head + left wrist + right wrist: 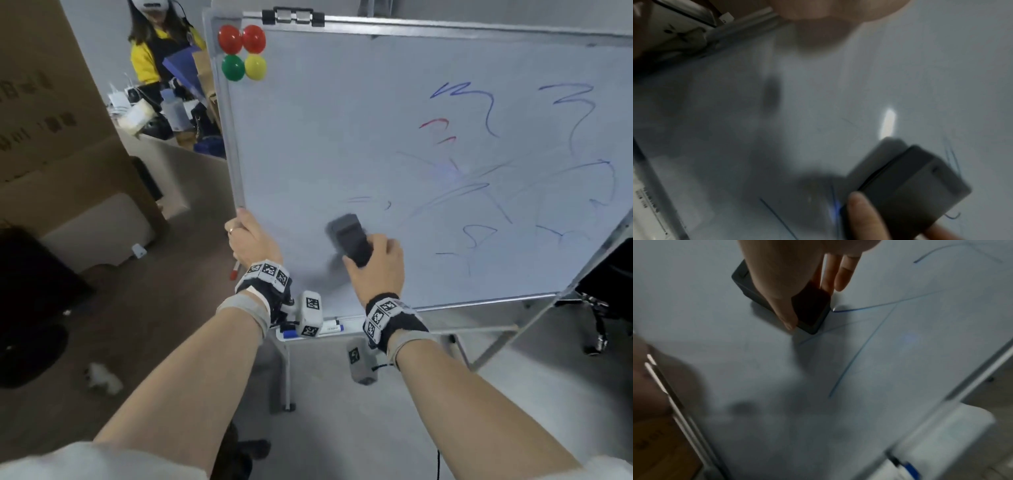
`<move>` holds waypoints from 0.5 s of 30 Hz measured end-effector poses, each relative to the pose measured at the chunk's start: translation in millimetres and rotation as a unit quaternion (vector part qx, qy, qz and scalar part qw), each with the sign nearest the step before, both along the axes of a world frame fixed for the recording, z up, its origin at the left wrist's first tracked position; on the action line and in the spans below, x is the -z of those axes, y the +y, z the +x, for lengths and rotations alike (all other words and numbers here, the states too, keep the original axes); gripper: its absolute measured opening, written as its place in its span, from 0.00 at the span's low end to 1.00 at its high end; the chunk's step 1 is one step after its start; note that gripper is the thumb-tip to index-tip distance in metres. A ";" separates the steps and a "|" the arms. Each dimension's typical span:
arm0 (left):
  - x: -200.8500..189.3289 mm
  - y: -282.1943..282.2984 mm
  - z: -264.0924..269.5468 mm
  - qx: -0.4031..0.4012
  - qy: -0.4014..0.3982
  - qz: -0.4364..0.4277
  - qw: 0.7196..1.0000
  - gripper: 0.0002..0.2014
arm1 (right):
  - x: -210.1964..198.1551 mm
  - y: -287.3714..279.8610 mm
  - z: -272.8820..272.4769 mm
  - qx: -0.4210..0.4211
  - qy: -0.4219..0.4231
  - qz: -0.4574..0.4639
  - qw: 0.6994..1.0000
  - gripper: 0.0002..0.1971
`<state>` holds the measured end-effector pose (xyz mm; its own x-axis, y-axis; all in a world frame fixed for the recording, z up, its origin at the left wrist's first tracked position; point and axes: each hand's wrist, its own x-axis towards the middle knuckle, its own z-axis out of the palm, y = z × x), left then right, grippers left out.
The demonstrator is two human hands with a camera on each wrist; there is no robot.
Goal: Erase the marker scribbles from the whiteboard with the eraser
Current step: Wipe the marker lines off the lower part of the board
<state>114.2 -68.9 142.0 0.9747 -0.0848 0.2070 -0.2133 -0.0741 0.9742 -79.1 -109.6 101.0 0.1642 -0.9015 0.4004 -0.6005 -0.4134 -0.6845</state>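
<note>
The whiteboard [308, 144] stands tilted on its stand, with blue and red scribbles [479, 164] across its right half. My right hand [376, 263] grips a dark grey eraser [349, 236] pressed flat on the lower middle of the board, just left of the scribbles. The right wrist view shows that eraser [809, 309] under my fingers [777, 288], at the end of a blue line [869, 306]. My left hand [250, 240] grips the board's left frame edge. In the left wrist view the eraser [910, 186] is blurred.
Round magnets [243, 51], red, green and yellow, sit at the board's top left. Markers [329, 325] lie in the tray [349, 329] under the board. Cardboard boxes [51, 120] stand at the left. Another person [157, 44] stands behind the board, by a cluttered desk [161, 113].
</note>
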 end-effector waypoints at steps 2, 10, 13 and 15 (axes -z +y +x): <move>2.3 2.5 0.1 0.006 0.008 0.001 1.000 0.28 | -22.3 -8.3 5.6 -0.012 -0.011 -0.081 0.997 0.26; 2.7 6.2 -4.7 0.012 0.008 0.000 1.000 0.26 | -38.5 -23.2 0.1 0.055 -0.044 -0.113 0.991 0.29; 5.6 6.2 0.4 0.000 0.015 0.012 1.000 0.23 | -16.6 -5.5 3.1 -0.051 0.117 -0.148 0.981 0.30; 5.7 4.9 0.0 -0.007 0.018 0.019 1.000 0.22 | -29.0 -20.5 -3.5 0.010 0.067 -0.139 0.988 0.29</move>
